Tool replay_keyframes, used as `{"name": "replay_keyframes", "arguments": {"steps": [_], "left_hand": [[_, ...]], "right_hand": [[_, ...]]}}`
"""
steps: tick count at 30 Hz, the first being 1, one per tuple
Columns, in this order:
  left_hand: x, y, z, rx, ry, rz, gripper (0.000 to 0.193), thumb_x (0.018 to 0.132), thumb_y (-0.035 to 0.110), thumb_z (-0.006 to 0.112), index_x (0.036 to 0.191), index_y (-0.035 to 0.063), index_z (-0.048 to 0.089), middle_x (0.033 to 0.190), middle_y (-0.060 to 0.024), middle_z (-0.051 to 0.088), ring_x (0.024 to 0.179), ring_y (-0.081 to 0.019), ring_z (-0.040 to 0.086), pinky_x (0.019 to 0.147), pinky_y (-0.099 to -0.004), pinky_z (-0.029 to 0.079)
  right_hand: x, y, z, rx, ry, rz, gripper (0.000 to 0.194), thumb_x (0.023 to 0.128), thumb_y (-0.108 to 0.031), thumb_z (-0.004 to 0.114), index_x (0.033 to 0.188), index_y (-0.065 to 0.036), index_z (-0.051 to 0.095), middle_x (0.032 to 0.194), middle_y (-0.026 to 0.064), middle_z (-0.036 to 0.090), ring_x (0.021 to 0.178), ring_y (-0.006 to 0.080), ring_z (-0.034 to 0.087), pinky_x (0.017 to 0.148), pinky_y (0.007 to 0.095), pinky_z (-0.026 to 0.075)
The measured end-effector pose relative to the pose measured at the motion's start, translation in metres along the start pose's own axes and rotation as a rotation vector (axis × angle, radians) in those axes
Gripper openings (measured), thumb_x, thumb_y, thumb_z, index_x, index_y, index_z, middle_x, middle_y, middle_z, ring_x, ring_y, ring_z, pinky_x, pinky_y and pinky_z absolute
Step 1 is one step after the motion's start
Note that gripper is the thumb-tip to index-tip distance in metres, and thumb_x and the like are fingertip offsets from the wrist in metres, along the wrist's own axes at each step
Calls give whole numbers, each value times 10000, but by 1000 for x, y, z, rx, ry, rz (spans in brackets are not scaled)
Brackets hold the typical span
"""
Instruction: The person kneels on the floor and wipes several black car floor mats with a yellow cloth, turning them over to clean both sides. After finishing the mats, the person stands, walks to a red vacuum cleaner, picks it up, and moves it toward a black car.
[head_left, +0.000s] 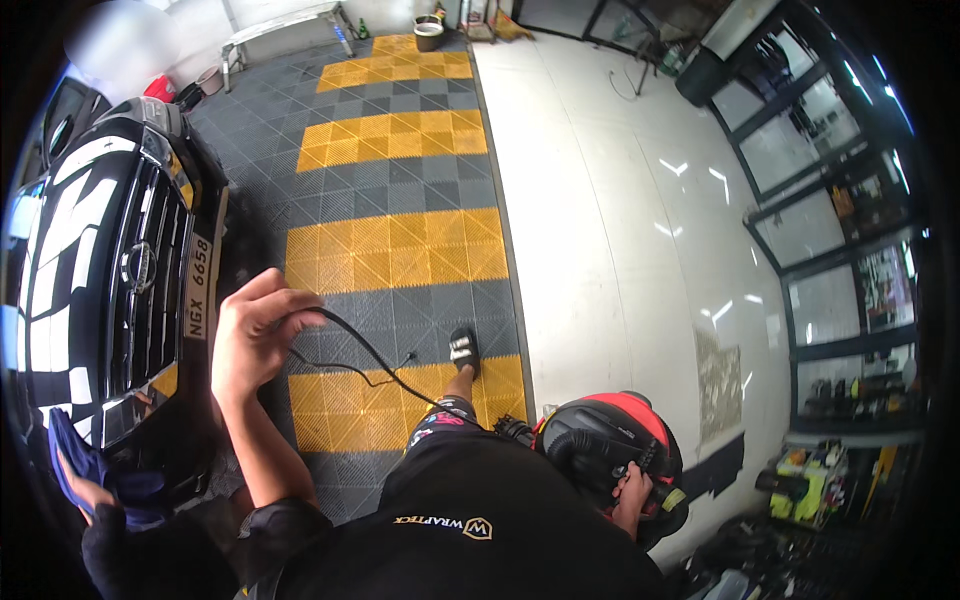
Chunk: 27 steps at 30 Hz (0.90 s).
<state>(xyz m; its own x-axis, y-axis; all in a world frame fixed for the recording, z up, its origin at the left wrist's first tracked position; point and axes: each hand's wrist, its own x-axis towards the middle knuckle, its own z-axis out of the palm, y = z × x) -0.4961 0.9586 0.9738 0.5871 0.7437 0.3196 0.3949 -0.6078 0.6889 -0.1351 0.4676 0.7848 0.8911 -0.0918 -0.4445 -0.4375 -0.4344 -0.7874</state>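
A black power cord is pinched between the thumb and fingers of my left hand, raised in front of the car's bumper. The cord sags from there towards my waist, and a thinner stretch of it loops below the hand. Its plug appears to hang above the floor tiles. Beside my right hip is a red and black vacuum cleaner with a ribbed black hose bent over its top. My right hand is closed around a black part at the machine's top; the exact part cannot be told.
On the left stands a black car; a person's arm with a blue cloth is at its near corner. Grey and yellow grid tiles meet a white floor. Glass doors line the right. A bucket stands far ahead.
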Motion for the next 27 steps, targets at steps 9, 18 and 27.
{"name": "replay_keyframes", "arguments": {"steps": [9,18,27], "left_hand": [[180,-74,-29,104,191,-41,161,741,-12,786,888,6,723,704,-59,581,599,-156,575,540,-311,442],[308,-206,-61,185,371,-147,162,745,22,801,890,10,729,714,-68,613,600,-167,600,546,-314,461],[415,-297,-99,238,469,-448,165,758,69,813,887,14,726,728,-71,639,628,-177,650,564,-307,516]], "right_hand": [[87,-183,211,141,-90,-90,300,922,-300,594,732,-115,453,545,-1,412,408,106,404,346,266,354],[154,-319,468,15,-354,-214,306,943,-296,580,743,-102,455,556,-9,388,407,101,386,342,266,349],[192,-460,735,-118,-511,-112,352,938,-349,595,711,-119,455,547,-26,374,392,91,367,307,260,324]]}}
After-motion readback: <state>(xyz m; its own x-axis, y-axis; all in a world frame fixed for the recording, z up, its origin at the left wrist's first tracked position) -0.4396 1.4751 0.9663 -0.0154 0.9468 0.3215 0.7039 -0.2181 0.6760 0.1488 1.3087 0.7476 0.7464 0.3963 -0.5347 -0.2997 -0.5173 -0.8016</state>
